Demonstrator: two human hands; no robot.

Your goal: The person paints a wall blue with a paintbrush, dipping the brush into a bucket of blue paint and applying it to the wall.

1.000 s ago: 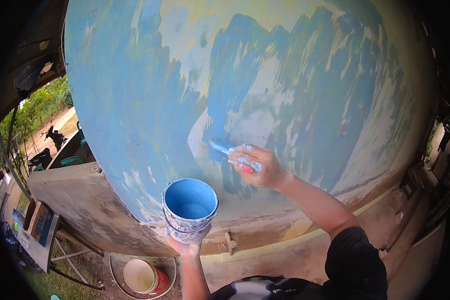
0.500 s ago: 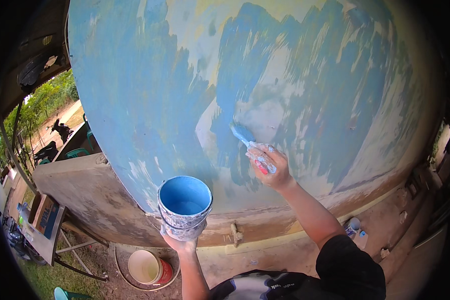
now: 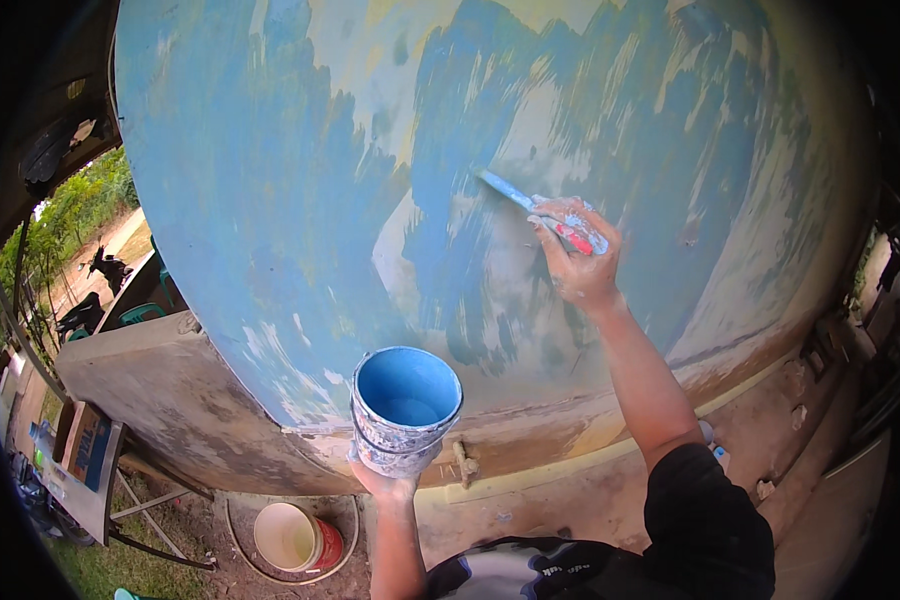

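Observation:
A curved wall (image 3: 250, 230) in front of me is streaked with blue paint over white and yellowish patches. My right hand (image 3: 580, 250), smeared with paint, grips a paintbrush (image 3: 510, 190) by its red handle part. The blue-coated bristles meet the wall at its middle, pointing up and left. Lower down, my left hand (image 3: 385, 482) holds up a paint-spattered bucket (image 3: 402, 440) from beneath, its fingers mostly hidden. Blue paint (image 3: 410, 408) lies inside, and the bucket stands roughly upright, close to the wall's lower part.
On the ground at lower left sits a white-and-red bucket (image 3: 288, 537) beside a hose. A table (image 3: 98, 485) carrying a bottle and a box stands farther left. A tap (image 3: 465, 464) juts from the wall's base, near a low concrete wall (image 3: 140, 380).
My right hand and the paintbrush have moved up and to the right across the wall. The held bucket has shifted right in view, and the whole view has shifted slightly.

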